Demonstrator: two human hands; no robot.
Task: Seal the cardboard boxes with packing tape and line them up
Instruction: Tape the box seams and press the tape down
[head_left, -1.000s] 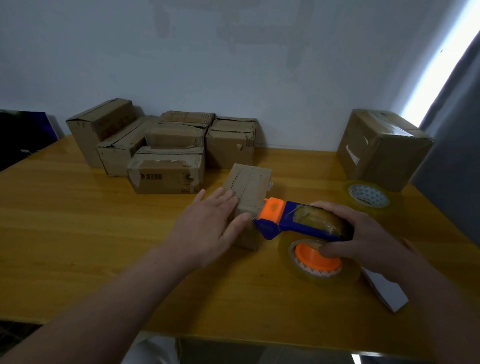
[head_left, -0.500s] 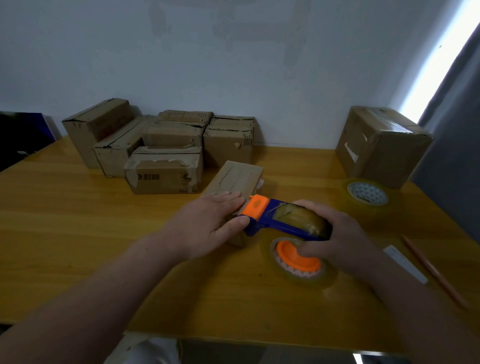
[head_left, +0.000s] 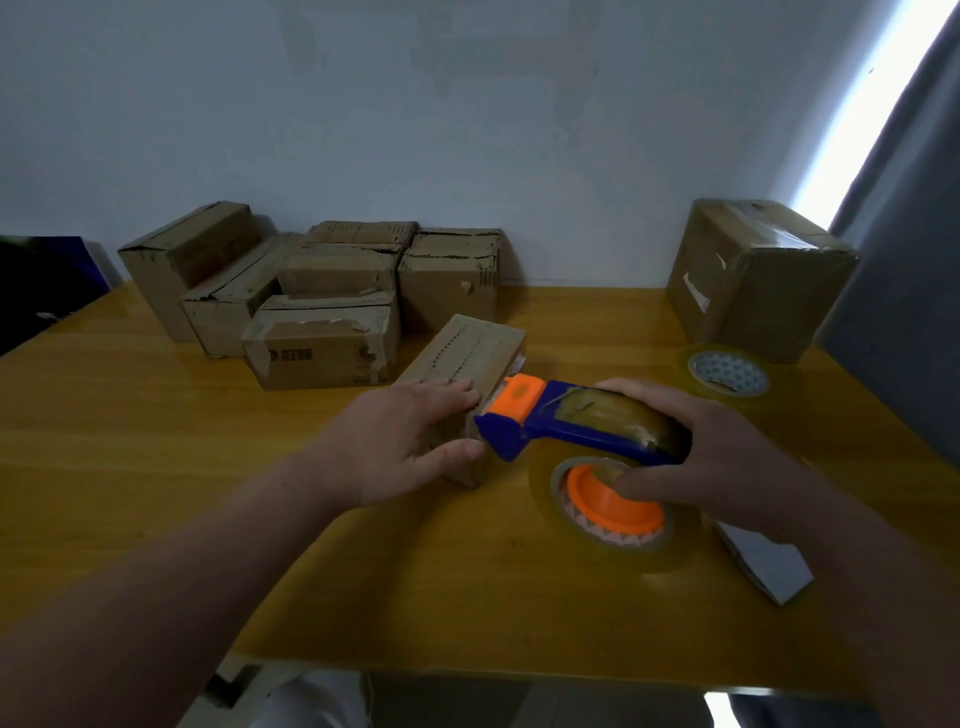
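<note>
Cardboard looked light and crushable: flat left hand (head_left: 400, 441) pinned the small box (head_left: 467, 353), best steadied at its edges; right hand (head_left: 727, 452) gripped the tape dispenser (head_left: 582, 421).

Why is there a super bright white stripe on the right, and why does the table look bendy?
Head view: the white stripe is daylight beside the grey curtain, too bright for the camera, so it washes out. Head view again: the wide-angle lens bends the table edges and stretches the left forearm; the glossy top shows soft glare by the spare tape roll.
</note>
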